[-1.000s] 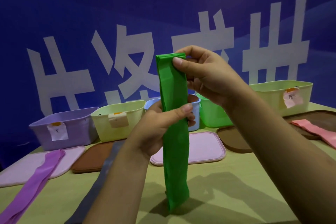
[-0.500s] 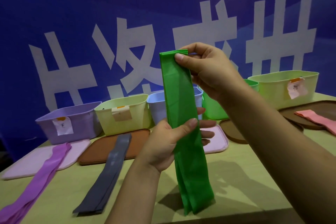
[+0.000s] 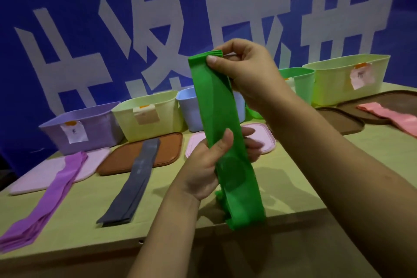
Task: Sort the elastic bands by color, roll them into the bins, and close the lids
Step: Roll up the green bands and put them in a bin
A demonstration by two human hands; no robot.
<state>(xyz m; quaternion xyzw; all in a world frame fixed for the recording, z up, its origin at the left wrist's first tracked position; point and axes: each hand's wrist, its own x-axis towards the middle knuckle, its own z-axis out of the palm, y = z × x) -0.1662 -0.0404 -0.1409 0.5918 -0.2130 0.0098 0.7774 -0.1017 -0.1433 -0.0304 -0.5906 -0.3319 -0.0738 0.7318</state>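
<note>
Here the right hand (image 3: 246, 74) pinches the top of the green bands (image 3: 222, 133) between thumb and curled fingers; the left hand (image 3: 209, 165) grips them lower, thumb in front; they hang upright above the table (image 3: 316, 176); bin labels (image 3: 74, 133) illegible; large white characters cross the blue banner (image 3: 158, 18).

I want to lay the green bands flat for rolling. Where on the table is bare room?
Bare table lies between the grey band and the left hand, and right of the green bands, before the brown lid. The back row of bins and lids is crowded.
</note>
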